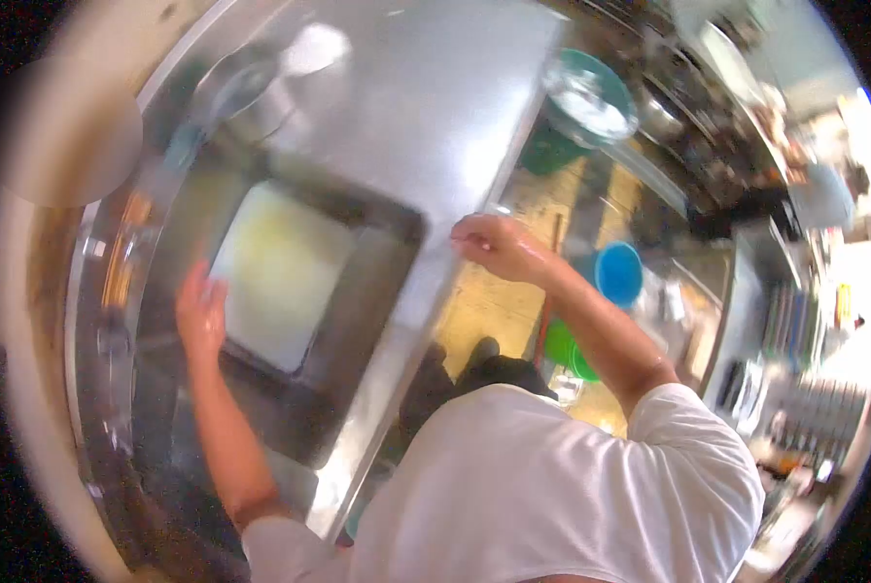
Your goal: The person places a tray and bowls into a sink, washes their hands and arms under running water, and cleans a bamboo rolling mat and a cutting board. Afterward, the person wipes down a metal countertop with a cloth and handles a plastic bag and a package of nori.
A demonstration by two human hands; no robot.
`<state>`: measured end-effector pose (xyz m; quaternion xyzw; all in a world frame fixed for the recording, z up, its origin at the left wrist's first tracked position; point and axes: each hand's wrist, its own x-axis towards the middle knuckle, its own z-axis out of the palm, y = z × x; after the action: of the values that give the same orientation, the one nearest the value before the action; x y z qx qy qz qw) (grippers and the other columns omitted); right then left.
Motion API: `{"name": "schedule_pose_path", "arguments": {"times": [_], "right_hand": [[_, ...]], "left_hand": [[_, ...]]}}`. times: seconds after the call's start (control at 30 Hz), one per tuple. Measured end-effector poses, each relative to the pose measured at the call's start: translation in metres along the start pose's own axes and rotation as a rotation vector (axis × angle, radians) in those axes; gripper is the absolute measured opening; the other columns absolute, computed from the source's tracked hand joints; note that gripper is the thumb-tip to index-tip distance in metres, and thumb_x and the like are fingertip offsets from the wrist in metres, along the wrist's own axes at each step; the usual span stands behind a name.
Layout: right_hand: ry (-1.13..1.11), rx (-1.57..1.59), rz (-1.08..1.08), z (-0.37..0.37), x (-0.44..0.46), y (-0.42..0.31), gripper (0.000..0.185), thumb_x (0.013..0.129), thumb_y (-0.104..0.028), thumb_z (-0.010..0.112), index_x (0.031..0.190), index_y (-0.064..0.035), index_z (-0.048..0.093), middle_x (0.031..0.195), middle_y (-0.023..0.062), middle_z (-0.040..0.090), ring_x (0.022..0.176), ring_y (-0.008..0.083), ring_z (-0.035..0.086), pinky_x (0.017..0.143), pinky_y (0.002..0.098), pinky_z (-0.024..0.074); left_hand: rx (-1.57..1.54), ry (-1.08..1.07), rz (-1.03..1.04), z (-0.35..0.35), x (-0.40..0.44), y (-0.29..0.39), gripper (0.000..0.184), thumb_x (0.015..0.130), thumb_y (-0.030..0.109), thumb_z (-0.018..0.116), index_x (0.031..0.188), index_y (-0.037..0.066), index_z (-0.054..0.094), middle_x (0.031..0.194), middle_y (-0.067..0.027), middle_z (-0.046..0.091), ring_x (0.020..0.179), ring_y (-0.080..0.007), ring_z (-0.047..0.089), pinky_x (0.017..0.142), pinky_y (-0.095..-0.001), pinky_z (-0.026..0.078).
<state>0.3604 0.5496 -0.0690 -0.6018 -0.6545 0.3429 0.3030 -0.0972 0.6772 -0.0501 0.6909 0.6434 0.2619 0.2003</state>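
A blue bucket (618, 275) stands near a green container (560, 342).

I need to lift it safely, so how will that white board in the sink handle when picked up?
The white board is probably stiff: it looks flat with fairly straight edges. It may be slippery, since the right hand glistens as if wet. It could be awkward one-handed, being broad beside the left hand; its weight I can't judge.

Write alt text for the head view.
A person in a white shirt stands at a metal sink, left hand beside a pale, yellow-tinged board in it; blur hides whether they touch. The right hand, curled, is near the counter. A green tub and blue bucket stand to the right.
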Motion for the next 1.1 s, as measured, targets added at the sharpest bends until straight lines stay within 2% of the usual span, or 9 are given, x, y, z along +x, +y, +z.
{"name": "schedule_pose_path", "arguments": {"times": [0.27, 0.4, 0.57, 0.63, 0.7, 0.77, 0.87, 0.97, 1.1], "right_hand": [[0.328, 0.013, 0.103, -0.070, -0.183, 0.084, 0.022, 0.087, -0.021, 0.062, 0.094, 0.0000, 0.061, 0.083, 0.0178, 0.064, 0.076, 0.0331, 0.063, 0.070, 0.0419, 0.0493], [0.404, -0.047, 0.351, -0.066, -0.279, 0.107, 0.024, 0.087, -0.023, 0.061, 0.093, 0.0006, 0.062, 0.090, 0.0213, 0.065, 0.086, 0.0389, 0.064, 0.076, 0.0449, 0.0490], [0.461, -0.058, 0.640, -0.054, -0.365, 0.080, 0.032, 0.090, -0.029, 0.059, 0.103, -0.0003, 0.061, 0.099, 0.0196, 0.065, 0.095, 0.0363, 0.062, 0.082, 0.0436, 0.0483], [0.614, -0.014, 0.713, -0.029, -0.390, 0.090, 0.030, 0.087, -0.026, 0.060, 0.099, 0.0009, 0.063, 0.095, 0.0220, 0.066, 0.090, 0.0396, 0.063, 0.078, 0.0441, 0.0496], [0.684, -0.012, 0.759, -0.002, -0.416, 0.101, 0.029, 0.087, -0.026, 0.060, 0.098, 0.0003, 0.063, 0.094, 0.0211, 0.067, 0.089, 0.0379, 0.064, 0.078, 0.0439, 0.0498], [0.876, 0.092, 0.845, 0.028, -0.439, 0.103, 0.028, 0.087, -0.026, 0.061, 0.099, -0.0005, 0.063, 0.093, 0.0196, 0.068, 0.088, 0.0350, 0.065, 0.077, 0.0438, 0.0500], [0.920, 0.179, 1.008, 0.061, -0.480, 0.098, 0.028, 0.089, -0.024, 0.060, 0.104, -0.0010, 0.063, 0.096, 0.0167, 0.068, 0.089, 0.0286, 0.065, 0.078, 0.0414, 0.0501], [0.988, 0.257, 1.219, 0.125, -0.533, 0.109, 0.027, 0.089, -0.025, 0.061, 0.104, -0.0016, 0.064, 0.093, 0.0147, 0.068, 0.085, 0.0254, 0.064, 0.075, 0.0393, 0.0501], [1.113, 0.299, 1.386, 0.185, -0.580, 0.074, 0.029, 0.085, -0.027, 0.064, 0.100, -0.0016, 0.066, 0.088, 0.0163, 0.067, 0.083, 0.0274, 0.064, 0.073, 0.0391, 0.0501]], "left_hand": [[-0.409, -0.336, 0.317, 0.104, -0.057, 0.203, 0.037, 0.087, 0.010, 0.067, 0.122, 0.002, 0.059, 0.106, -0.0070, 0.063, 0.090, -0.0129, 0.059, 0.086, -0.0278, 0.048], [-0.306, -0.624, 0.400, 0.158, -0.087, 0.266, 0.034, 0.088, 0.011, 0.067, 0.120, 0.001, 0.060, 0.104, -0.0057, 0.063, 0.092, -0.0132, 0.059, 0.083, -0.0277, 0.049], [-0.375, -0.844, 0.588, 0.207, -0.103, 0.313, 0.033, 0.087, 0.010, 0.067, 0.118, 0.001, 0.061, 0.105, -0.0064, 0.064, 0.093, -0.0135, 0.060, 0.084, -0.0278, 0.049], [-0.520, -1.040, 0.465, 0.234, -0.107, 0.324, 0.032, 0.087, 0.009, 0.067, 0.117, 0.001, 0.062, 0.107, -0.0061, 0.065, 0.096, -0.0128, 0.060, 0.085, -0.0273, 0.049], [-0.543, -1.211, 0.391, 0.276, -0.106, 0.324, 0.037, 0.084, 0.015, 0.068, 0.117, 0.000, 0.061, 0.111, -0.0113, 0.066, 0.101, -0.0199, 0.063, 0.088, -0.0328, 0.050], [0.027, -0.864, 1.001, 0.349, -0.101, 0.295, 0.045, 0.080, 0.025, 0.074, 0.114, -0.001, 0.062, 0.110, -0.0164, 0.066, 0.099, -0.0291, 0.064, 0.084, -0.0384, 0.051], [0.454, -1.050, 1.128, 0.390, -0.116, 0.293, 0.051, 0.075, 0.028, 0.071, 0.116, -0.002, 0.062, 0.117, -0.0241, 0.062, 0.110, -0.0386, 0.059, 0.095, -0.0425, 0.046], [0.479, -1.243, 1.061, 0.424, -0.148, 0.290, 0.050, 0.076, 0.029, 0.070, 0.115, -0.002, 0.063, 0.116, -0.0242, 0.063, 0.111, -0.0380, 0.059, 0.095, -0.0419, 0.047], [0.631, -1.363, 1.255, 0.461, -0.202, 0.291, 0.052, 0.078, 0.031, 0.069, 0.117, -0.002, 0.062, 0.116, -0.0241, 0.063, 0.110, -0.0379, 0.060, 0.094, -0.0420, 0.047]]}}
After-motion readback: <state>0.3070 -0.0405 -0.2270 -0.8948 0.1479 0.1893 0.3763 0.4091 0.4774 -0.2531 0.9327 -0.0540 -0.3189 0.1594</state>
